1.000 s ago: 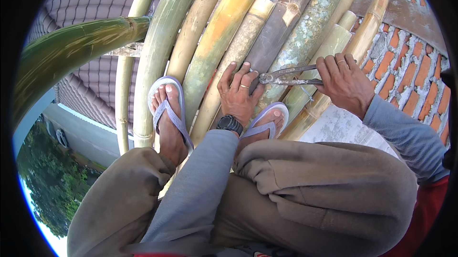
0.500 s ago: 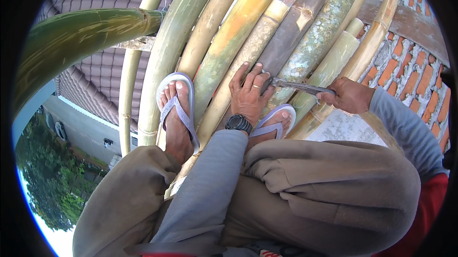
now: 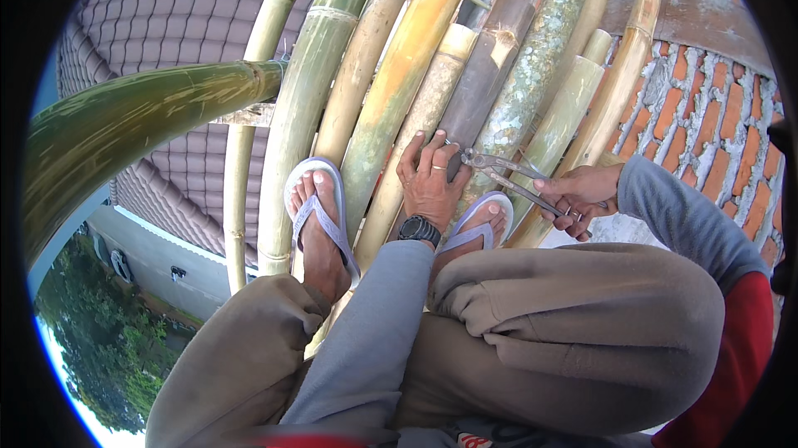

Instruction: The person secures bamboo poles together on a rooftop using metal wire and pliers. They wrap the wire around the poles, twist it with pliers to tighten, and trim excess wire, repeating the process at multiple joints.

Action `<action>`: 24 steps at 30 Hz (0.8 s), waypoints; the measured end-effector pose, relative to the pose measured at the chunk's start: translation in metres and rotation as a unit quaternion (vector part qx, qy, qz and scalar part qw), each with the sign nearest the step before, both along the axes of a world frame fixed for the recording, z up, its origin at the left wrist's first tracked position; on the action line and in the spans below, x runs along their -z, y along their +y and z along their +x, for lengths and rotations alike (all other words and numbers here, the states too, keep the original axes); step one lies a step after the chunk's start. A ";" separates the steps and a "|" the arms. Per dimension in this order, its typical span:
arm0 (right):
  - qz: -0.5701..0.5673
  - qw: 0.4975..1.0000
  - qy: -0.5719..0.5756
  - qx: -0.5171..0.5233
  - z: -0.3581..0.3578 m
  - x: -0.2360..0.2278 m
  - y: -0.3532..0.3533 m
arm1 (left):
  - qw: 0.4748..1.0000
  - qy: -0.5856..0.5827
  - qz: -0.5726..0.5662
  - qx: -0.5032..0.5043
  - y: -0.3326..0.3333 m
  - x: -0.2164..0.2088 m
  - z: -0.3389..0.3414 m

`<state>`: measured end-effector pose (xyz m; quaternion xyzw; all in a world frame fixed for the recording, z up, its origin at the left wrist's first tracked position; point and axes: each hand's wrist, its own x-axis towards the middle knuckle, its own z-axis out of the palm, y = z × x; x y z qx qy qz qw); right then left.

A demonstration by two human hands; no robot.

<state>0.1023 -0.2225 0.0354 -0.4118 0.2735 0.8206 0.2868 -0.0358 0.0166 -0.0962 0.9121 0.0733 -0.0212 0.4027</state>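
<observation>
My right hand grips the spread handles of metal pincers. Their jaws point left, close to the fingers of my left hand. That hand, with a ring and a black wristwatch, lies on the dark bamboo pole with its fingers apart. A small bit of shiny metal shows by its fingertips, too small to name. Under the pincers runs a bamboo pole with pale, mottled patches. My feet in lilac flip-flops stand on the poles on either side of my left wrist.
Several more bamboo poles lie side by side, with gaps between. A thick green bamboo crosses at the left. Beyond are a tiled roof and, far below, a yard with trees. A rough brick wall rises at the right.
The pincers' handles have spread apart, and my right hand has loosened its fist and dropped slightly. My left hand stays on the dark pole. The view has shifted a little.
</observation>
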 end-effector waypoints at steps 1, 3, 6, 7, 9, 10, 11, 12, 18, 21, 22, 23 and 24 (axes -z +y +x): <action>0.016 0.999 -0.037 -0.031 -0.006 0.000 -0.003 | 1.000 0.006 -0.004 0.001 0.001 -0.002 0.001; 0.052 0.995 -0.058 -0.058 -0.022 -0.001 -0.008 | 1.000 -0.003 -0.010 0.019 0.007 -0.008 0.005; 0.036 0.996 -0.023 0.075 -0.054 -0.002 -0.012 | 0.990 -0.060 -0.072 0.101 0.029 -0.028 0.015; 0.078 0.987 -0.013 0.139 -0.068 -0.005 -0.014 | 0.985 -0.054 -0.093 0.134 0.042 -0.035 0.023; 0.058 0.978 0.007 0.199 -0.089 -0.012 -0.017 | 0.976 0.014 -0.081 0.203 0.070 -0.051 0.048; 0.101 0.950 -0.019 0.294 -0.095 -0.016 -0.019 | 0.968 0.048 -0.076 0.235 0.083 -0.061 0.063; 0.120 0.924 -0.044 0.362 -0.100 -0.019 -0.019 | 0.960 0.062 -0.043 0.271 0.094 -0.072 0.080; 0.158 0.884 -0.062 0.435 -0.103 -0.019 -0.018 | 0.940 0.085 -0.013 0.330 0.107 -0.087 0.096; -0.072 0.656 -0.751 -0.021 -0.100 0.035 0.020 | 0.850 0.164 0.110 0.488 0.181 -0.200 0.132; -0.110 0.562 -0.814 -0.094 -0.102 0.061 0.025 | 0.835 0.208 0.124 0.494 0.208 -0.239 0.133; -0.075 0.552 -0.826 -0.087 -0.108 0.064 0.025 | 0.832 0.213 0.127 0.496 0.215 -0.248 0.134; -0.053 0.544 -0.835 -0.068 -0.114 0.065 0.024 | 0.828 0.217 0.131 0.500 0.218 -0.252 0.136; -0.025 0.546 -0.836 -0.043 -0.122 0.064 0.022 | 0.834 0.210 0.135 0.493 0.219 -0.254 0.137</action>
